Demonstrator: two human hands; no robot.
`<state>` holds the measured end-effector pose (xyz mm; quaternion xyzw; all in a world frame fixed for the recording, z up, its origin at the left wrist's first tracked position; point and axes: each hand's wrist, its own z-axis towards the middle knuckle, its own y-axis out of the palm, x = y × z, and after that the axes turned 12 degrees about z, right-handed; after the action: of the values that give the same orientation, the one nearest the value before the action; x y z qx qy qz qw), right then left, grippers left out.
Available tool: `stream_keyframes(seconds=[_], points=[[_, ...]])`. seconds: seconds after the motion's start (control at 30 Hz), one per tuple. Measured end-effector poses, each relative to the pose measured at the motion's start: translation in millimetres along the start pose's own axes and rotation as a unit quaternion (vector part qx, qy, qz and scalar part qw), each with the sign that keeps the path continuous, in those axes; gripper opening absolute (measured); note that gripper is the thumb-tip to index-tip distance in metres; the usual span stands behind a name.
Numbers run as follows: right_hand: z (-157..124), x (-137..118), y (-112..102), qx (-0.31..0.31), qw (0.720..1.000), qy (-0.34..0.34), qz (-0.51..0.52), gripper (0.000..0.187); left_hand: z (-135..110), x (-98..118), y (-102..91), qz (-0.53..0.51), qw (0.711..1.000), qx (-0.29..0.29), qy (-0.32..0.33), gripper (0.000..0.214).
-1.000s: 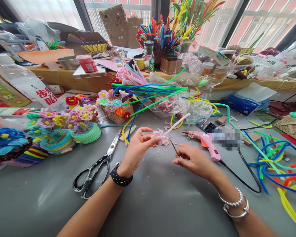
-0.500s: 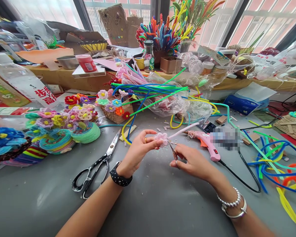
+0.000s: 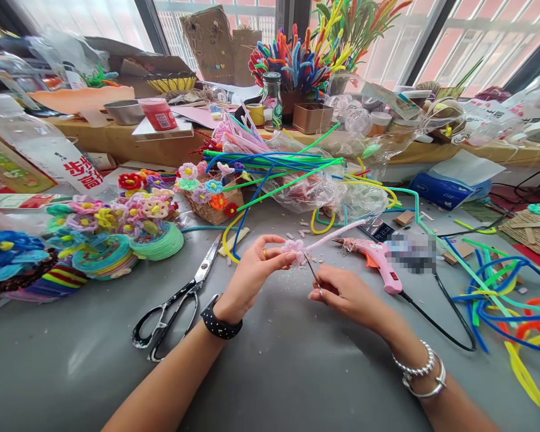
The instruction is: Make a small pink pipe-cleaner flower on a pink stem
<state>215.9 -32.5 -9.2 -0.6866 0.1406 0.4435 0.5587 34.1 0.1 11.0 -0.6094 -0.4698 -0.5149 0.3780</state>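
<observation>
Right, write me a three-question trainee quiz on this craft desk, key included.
1. True or false: the pink glue gun lies on the desk, not in the right hand.
2. Which is to the left of the left hand: (a) blue tissue pack, (b) black-handled scissors, (c) silver bracelets?
3. Fill in: the left hand pinches a pale pink pipe-cleaner ____, while the right holds a slim metal tool.

Key: 1. True. 2. (b). 3. flower.

A: so what's legible here?
B: black display (image 3: 378,228) reads roughly 00:27:28, digits tiny. Plastic bottle (image 3: 40,144) has big red Chinese characters, last one looks like 高.
A: and the glass bottle (image 3: 270,101)?
B: green logo (image 3: 277,112), lettering too small tbh.
</observation>
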Motion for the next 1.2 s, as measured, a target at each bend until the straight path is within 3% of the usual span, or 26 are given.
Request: stream_keyframes(seconds=[0.37, 0.5, 0.63, 0.9, 1.2], points=[[2.9, 2.6, 2.6, 0.06, 0.996, -0.026, 0.054, 0.039, -0.1, -0.3, -0.3, -0.042, 0.999, -0.001, 0.016, 0.025], [0.7, -1.1, 1.6, 0.042, 0.997, -0.006, 0.059, 0.043, -1.0, 0.0, 0.6, -0.047, 0.999, -0.002, 0.027, 0.02], [0.0, -3.2, 4.0, 0.021, 0.998, -0.006, 0.06, 0.046, -2.3, -1.6, 2.5, 0.022, 0.997, 0.027, 0.068, 0.019], [0.9, -1.8, 6.7, 0.035, 0.998, 0.032, 0.028, 0.039, -4.6, -2.5, 4.8, 0.101, 0.99, 0.025, 0.093, 0.02], [2.0, -3.3, 6.8, 0.048, 0.998, 0.016, 0.027, 0.032, -6.1, -1.2, 7.2, 0.074, 0.994, 0.006, 0.078, 0.018]])
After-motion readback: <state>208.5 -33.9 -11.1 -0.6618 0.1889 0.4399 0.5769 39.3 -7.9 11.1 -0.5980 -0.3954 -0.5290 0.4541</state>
